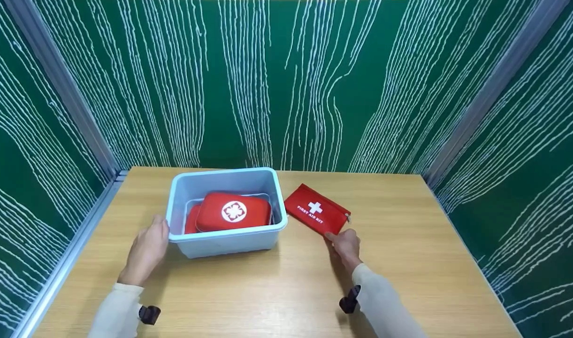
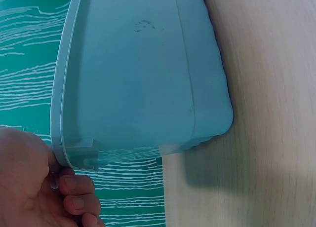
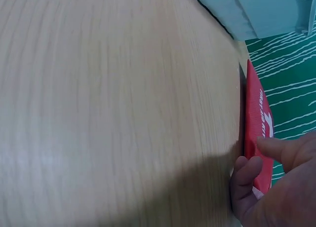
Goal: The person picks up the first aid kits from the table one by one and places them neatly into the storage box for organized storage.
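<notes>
A light blue plastic bin (image 1: 230,244) stands on the table at centre left, holding a red first aid case (image 1: 255,211) with a white emblem and another red item (image 1: 191,220) partly hidden behind it. My left hand (image 1: 148,246) grips the bin's left rim, thumb above and curled fingers below in the left wrist view. To the right of the bin is a flat red first aid pouch (image 1: 309,218) with a white cross and a zipper. My right hand (image 1: 346,244) pinches its near edge between thumb and fingers (image 3: 247,173).
The wooden table (image 1: 286,295) runs back to a green wall (image 1: 277,84) with white wavy lines. Grey metal posts (image 1: 492,94) stand at the corners. A dark wrist device (image 1: 148,314) sits on each sleeve.
</notes>
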Available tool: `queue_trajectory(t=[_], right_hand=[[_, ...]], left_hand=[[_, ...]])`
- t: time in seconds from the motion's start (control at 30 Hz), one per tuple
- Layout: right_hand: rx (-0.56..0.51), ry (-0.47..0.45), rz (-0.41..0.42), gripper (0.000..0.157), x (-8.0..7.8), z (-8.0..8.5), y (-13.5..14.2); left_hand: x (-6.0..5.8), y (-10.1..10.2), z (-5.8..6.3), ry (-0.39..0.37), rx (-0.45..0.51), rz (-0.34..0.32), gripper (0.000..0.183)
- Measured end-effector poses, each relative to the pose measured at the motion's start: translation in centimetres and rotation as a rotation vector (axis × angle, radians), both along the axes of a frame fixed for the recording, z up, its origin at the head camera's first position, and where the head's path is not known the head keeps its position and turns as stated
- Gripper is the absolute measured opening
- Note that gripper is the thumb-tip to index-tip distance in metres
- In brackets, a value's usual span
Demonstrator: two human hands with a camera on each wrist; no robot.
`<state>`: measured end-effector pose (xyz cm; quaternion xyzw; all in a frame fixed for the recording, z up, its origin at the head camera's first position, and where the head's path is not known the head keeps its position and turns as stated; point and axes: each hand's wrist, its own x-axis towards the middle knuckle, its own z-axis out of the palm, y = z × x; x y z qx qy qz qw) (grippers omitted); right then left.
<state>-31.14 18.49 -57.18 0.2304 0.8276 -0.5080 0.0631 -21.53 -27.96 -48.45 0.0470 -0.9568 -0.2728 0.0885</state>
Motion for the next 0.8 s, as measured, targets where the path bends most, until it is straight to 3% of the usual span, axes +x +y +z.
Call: queue_trajectory(t=[0.13, 0.53, 0.7, 0.8], right_hand=[[-0.003, -0.031, -0.003, 0.024, -0.39, -0.26, -0.03], [-0.049, 0.019, -0.024, 0.010, -0.49, -0.44, 0.05], [-0.200, 0.055, -0.091, 0.005, -0.33, -0.03, -0.18], [-0.341, 0.116, -0.171, 0.007, -0.38, 0.29, -0.43]], left_hand=[[-0.05, 0.07, 0.17, -0.072, 0.027, -0.004, 0.031], [0.01, 0.10, 0.27, -0.104, 0.057, 0.002, 0.035], [-0.03, 0.01, 0.19, -0.130, 0.061, 0.009, 0.036], [-0.02, -0.06, 0.11, -0.092, 0.037, 0.005, 0.035]])
